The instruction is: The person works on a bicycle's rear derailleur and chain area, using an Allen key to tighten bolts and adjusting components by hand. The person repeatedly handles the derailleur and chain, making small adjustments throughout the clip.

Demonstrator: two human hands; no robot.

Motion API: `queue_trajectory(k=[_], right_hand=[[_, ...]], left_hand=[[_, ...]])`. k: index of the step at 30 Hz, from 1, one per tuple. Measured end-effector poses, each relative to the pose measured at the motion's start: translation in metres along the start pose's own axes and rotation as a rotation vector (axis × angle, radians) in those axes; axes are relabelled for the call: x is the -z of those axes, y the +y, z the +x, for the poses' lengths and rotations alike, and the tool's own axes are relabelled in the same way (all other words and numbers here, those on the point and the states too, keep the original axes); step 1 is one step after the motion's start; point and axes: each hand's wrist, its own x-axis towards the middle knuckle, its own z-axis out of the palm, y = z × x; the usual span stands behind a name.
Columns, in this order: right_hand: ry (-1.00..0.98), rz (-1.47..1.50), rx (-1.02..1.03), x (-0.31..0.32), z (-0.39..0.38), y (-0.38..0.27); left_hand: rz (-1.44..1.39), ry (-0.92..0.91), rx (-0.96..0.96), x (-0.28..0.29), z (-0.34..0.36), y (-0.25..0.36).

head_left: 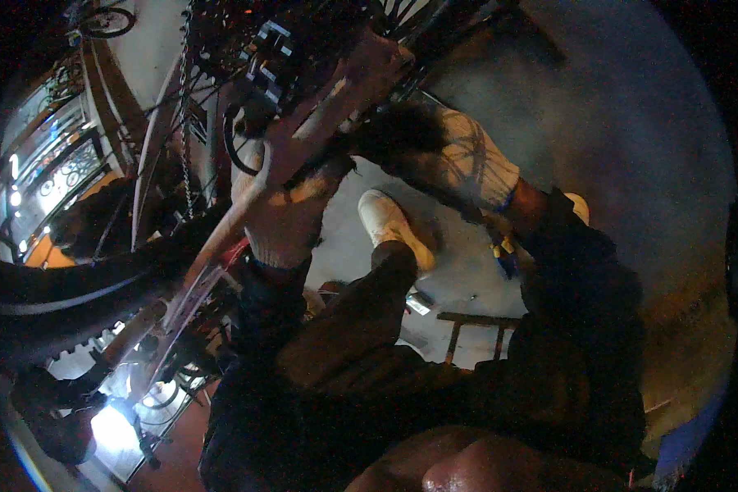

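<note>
A bicycle with a pale reddish frame (324, 111) slants across the left half of the view. My left hand (291, 217), in a light knitted work glove, is at the frame tube, with glove showing on both sides of it; the fingers are partly hidden behind the tube. My right hand (459, 152) wears a matching glove with a dark finger side. It reaches left toward the frame, its fingers curled in deep shadow, and what they hold cannot be made out. Below its wrist shows a yellow-and-blue tool-like piece (503, 252).
A dark tyre (74, 307) curves across the left side, with a hanging chain (187, 123) above. Beneath are my pale shoe (385, 217) on the grey floor and a dark metal rack (476, 320). A bright lamp (115, 430) glows lower left.
</note>
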Motion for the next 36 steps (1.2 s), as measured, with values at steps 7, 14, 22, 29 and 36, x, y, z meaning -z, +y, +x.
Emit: queue_trajectory(k=[7, 14, 22, 29, 36], right_hand=[[-0.008, 0.403, -0.127, -0.014, -0.015, 0.047], [0.104, 0.378, -0.057, -0.031, -0.013, 0.018], [0.096, -0.253, 0.185, -0.017, 0.004, -0.005], [0.112, -0.219, 0.076, -0.026, -0.001, -0.01], [0.408, -0.269, 0.219, -0.039, 0.0, -0.033]], left_hand=[[-0.005, -0.027, 0.077, 0.004, -0.002, 0.002], [-0.015, -0.038, 0.113, 0.004, -0.003, 0.001], [-0.024, -0.033, 0.115, 0.006, -0.006, 0.001], [-0.047, -0.021, 0.094, 0.004, -0.007, -0.002], [-0.081, -0.009, 0.083, 0.005, -0.008, -0.004]])
